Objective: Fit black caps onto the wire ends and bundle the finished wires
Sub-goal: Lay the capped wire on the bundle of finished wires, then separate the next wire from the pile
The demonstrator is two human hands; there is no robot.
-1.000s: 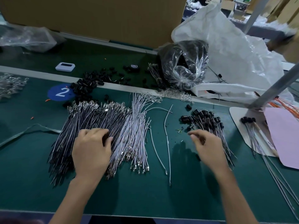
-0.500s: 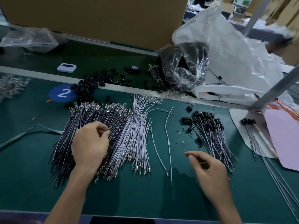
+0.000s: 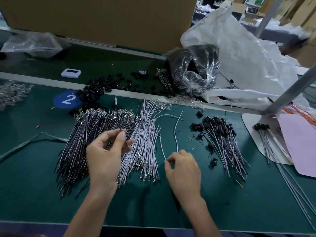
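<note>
A person's left grip point(image 3: 104, 153) pinches the tip of one dark wire point(image 3: 120, 130) above the pile of uncapped wires point(image 3: 95, 127) at the counter's point(image 3: 222, 202) middle. The right grip point(image 3: 183, 170), fingers curled, appears to pinch the near end of a loose white wire point(image 3: 162, 147) just beside the pile. Capped wires point(image 3: 222, 142) fan out toward the right edge. Loose black caps point(image 3: 92, 94) lie heaped by the far edge, well apart from both hands. The step looks like singling out wires for capping. Done well, it calls for lifting one strand clear without dragging its neighbours, holding it close to the terminal, and laying finished wires cap-to-cap, ready for bundling.
</note>
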